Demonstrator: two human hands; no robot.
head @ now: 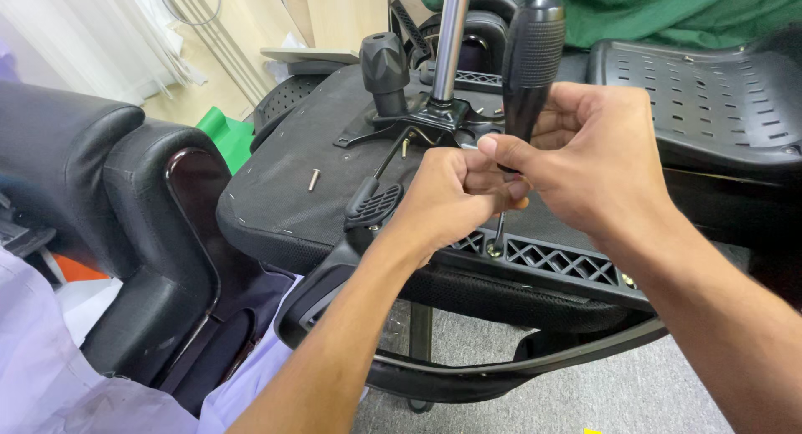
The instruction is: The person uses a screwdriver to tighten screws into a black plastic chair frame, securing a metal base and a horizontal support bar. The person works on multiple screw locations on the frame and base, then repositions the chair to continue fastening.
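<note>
Both hands hold upright black-handled screwdriver; tip on bolt

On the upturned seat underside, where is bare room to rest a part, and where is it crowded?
Bare: the seat underside left of the loose bolt, out to its edge. Crowded: around the mechanism plate, knob and gas cylinder, and where both hands work the screwdriver at the armrest bracket.

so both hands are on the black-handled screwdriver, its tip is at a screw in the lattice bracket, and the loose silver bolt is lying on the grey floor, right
Not quite. In the head view the loose silver bolt lies on the black underside of the upturned chair seat, not on the grey floor. The rest holds: the left hand and right hand both hold the black-handled screwdriver, its tip at a screw in the black lattice bracket.
</note>
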